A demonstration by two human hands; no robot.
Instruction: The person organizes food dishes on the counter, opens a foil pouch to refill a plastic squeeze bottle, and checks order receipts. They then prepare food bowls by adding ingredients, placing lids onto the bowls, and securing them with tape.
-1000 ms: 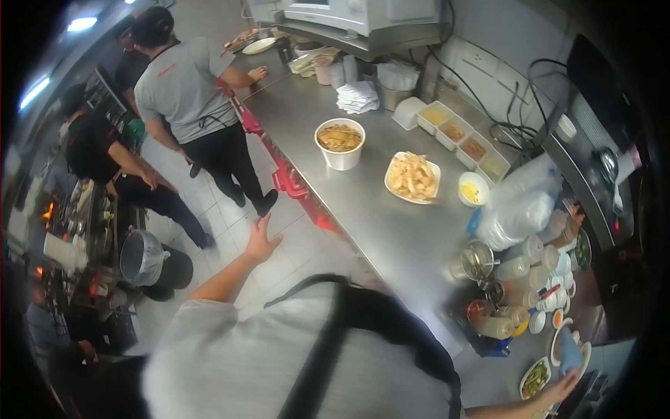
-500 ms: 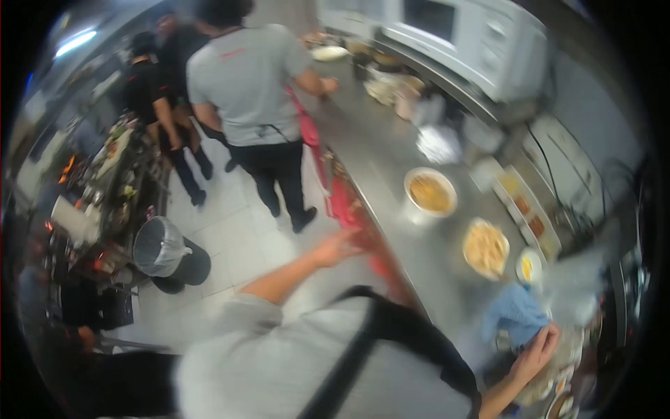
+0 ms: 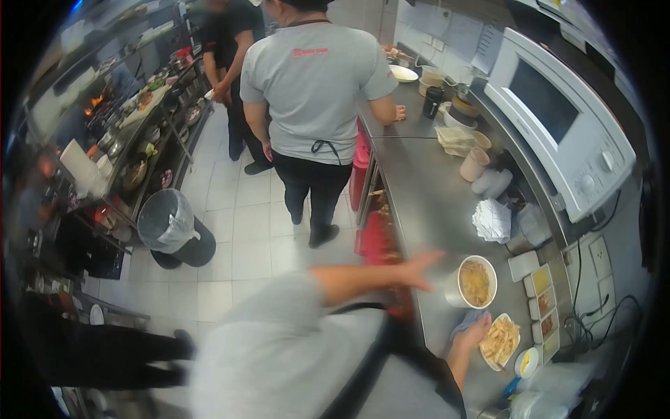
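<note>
My left hand point(image 3: 419, 270) reaches over the steel counter's edge with its fingers spread and nothing in it, a short way left of a white tub. The white tub point(image 3: 453, 284) holds a yellowish-brown food. In my right hand point(image 3: 475, 331) is a bunched blue cloth point(image 3: 466, 322), resting low beside the tub. Just right of that hand stands a white bowl of pale, strip-like food point(image 3: 500, 341). A small white bowl with something yellow point(image 3: 527, 362) sits beyond it.
A row of containers point(image 3: 544, 305) lines the counter point(image 3: 426, 188), near crumpled foil point(image 3: 492, 221). Above is a white microwave point(image 3: 558, 119). A person in a grey shirt point(image 3: 317, 84) stands ahead by the counter. A lined bin point(image 3: 167, 222) is on the floor at left.
My right hand has carried the blue cloth along the counter from beyond the strip-food bowl to beside the white tub. My left hand has moved right, towards the tub. The view has shifted.
</note>
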